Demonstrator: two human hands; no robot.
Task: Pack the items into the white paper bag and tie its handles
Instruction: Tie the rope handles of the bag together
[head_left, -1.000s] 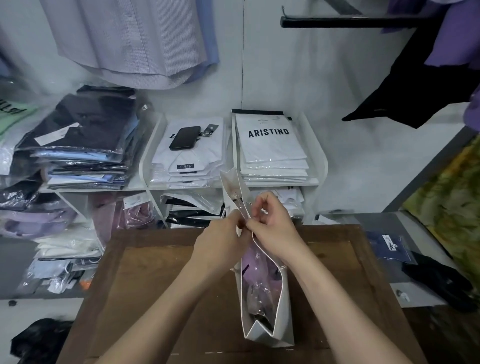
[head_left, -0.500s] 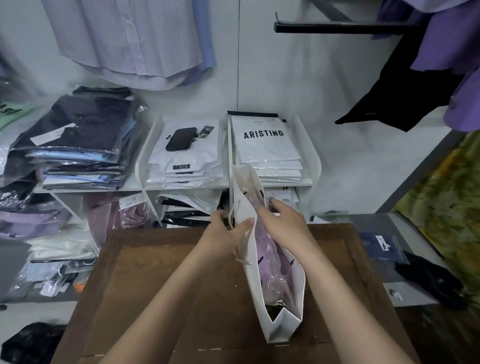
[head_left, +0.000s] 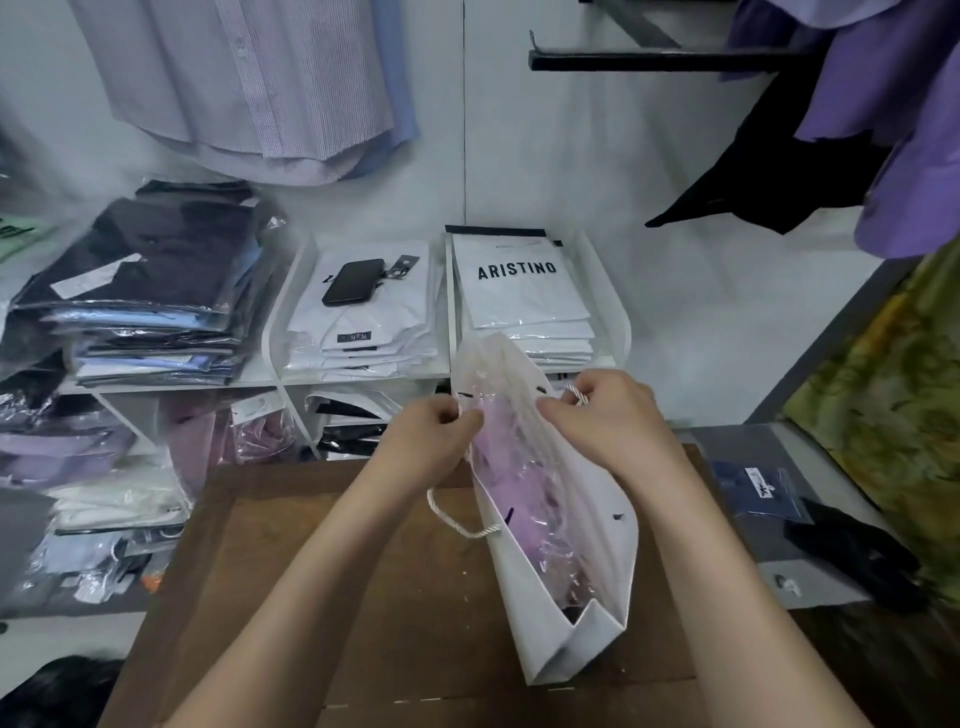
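Observation:
The white paper bag (head_left: 597, 597) stands on the brown wooden table (head_left: 395, 597), its mouth spread open toward me. Inside it sits a purple garment in clear plastic wrap (head_left: 524, 499). My left hand (head_left: 434, 441) pinches the left rope handle (head_left: 457, 525), whose white loop hangs down outside the bag. At the bag's far right rim, my right hand (head_left: 608, 415) grips the other rope handle (head_left: 579, 395).
A white shelf unit (head_left: 363, 374) behind the table holds stacked packed shirts, a black phone (head_left: 353, 280) and an ARISTINO pack (head_left: 519, 280). More wrapped clothes pile at the left. Shirts hang above; a dark blue packet (head_left: 758, 488) lies at the right.
My hands were together at the bag's closed top; they have since moved apart, each with a handle, and the bag's mouth has spread open.

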